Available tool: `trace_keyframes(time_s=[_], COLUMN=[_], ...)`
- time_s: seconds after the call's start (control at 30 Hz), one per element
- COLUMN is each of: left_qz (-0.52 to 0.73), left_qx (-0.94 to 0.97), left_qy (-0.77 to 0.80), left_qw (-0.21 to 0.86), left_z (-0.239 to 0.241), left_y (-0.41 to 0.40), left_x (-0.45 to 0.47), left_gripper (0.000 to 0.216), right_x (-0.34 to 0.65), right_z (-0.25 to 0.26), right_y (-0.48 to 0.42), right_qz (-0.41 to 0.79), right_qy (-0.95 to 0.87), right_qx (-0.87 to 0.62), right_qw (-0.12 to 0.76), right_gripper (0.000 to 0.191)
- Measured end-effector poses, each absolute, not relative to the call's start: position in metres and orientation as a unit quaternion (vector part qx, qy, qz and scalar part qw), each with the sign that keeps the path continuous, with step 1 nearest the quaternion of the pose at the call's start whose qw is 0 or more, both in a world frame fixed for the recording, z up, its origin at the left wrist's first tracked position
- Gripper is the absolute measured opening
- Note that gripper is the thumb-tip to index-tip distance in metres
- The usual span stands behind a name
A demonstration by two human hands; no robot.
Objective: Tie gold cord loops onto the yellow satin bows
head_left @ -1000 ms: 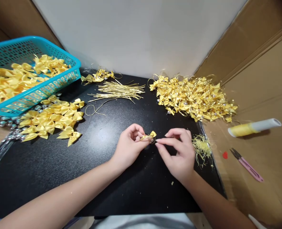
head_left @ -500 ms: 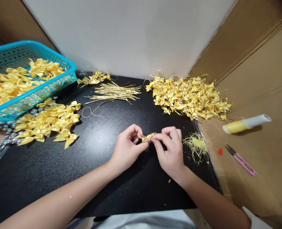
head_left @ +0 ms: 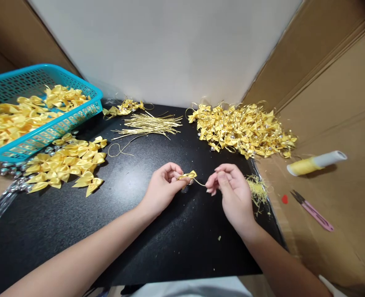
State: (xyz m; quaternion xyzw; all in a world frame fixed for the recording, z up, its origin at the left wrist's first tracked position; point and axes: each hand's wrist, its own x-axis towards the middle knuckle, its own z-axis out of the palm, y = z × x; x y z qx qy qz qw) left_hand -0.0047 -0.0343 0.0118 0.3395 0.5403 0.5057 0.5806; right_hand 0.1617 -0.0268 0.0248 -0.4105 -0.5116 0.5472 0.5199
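Note:
Between the thumb and fingers of my left hand (head_left: 165,185) is a small yellow ribbon bow (head_left: 192,174), with a shiny round bell partly visible below it. A thin cord (head_left: 199,182) stretches from the bow to my right hand (head_left: 235,194), whose fingertips pinch its end. Both hands are above the black table (head_left: 157,243). Past them lies a bundle of gold cords (head_left: 153,123), with one thin loose cord (head_left: 120,150) curling beside it.
At left, a blue basket (head_left: 97,94) of yellow bows stands behind loose bows (head_left: 68,163) and silvery bells (head_left: 11,169). A pile of finished-looking bows (head_left: 244,128) sits back right. Thread scraps (head_left: 256,189), pink snips (head_left: 317,214) and a yellow-wound tube (head_left: 306,165) lie at right.
My right hand has moved right, away from the bow, drawing the thin cord out between the hands. My left hand keeps its pinch on the bow. The view has shifted slightly.

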Motion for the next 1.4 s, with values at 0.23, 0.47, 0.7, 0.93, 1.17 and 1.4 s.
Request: trace_keyframes(time_s=[0.23,0.47,0.7,0.93,1.17,1.4], left_qz=[0.507,0.502,0.497,0.485,0.478,0.465], left_qx=[0.342,0.355,0.360,0.356,0.370,0.386], left_qy=[0.545,0.553,0.559,0.569,0.574,0.573], left_qw=[0.574,0.562,0.558,0.561,0.552,0.554], left_z=[0.010,0.009,0.010,0.012,0.011,0.011], left_y=[-0.033,-0.033,-0.033,-0.031,-0.031,-0.032], left_x=[-0.006,-0.008,-0.007,-0.007,-0.007,-0.009], left_gripper=[0.027,0.028,0.026,0.024,0.021,0.014], right_x=[0.166,0.176,0.187,0.191,0.192,0.184], right_z=[0.033,0.043,0.055,0.054,0.053,0.043], right_y=[-0.020,-0.018,-0.015,-0.009,-0.009,-0.011], right_qz=[0.751,0.840,0.790,0.676,0.648,0.615], right_qy=[-0.360,-0.291,-0.352,-0.412,-0.434,-0.476], right_qx=[-0.421,-0.341,-0.307,-0.366,-0.363,-0.370], right_qw=[0.359,0.306,0.397,0.489,0.510,0.509], right_gripper=[0.026,0.021,0.023,0.029,0.025,0.018])
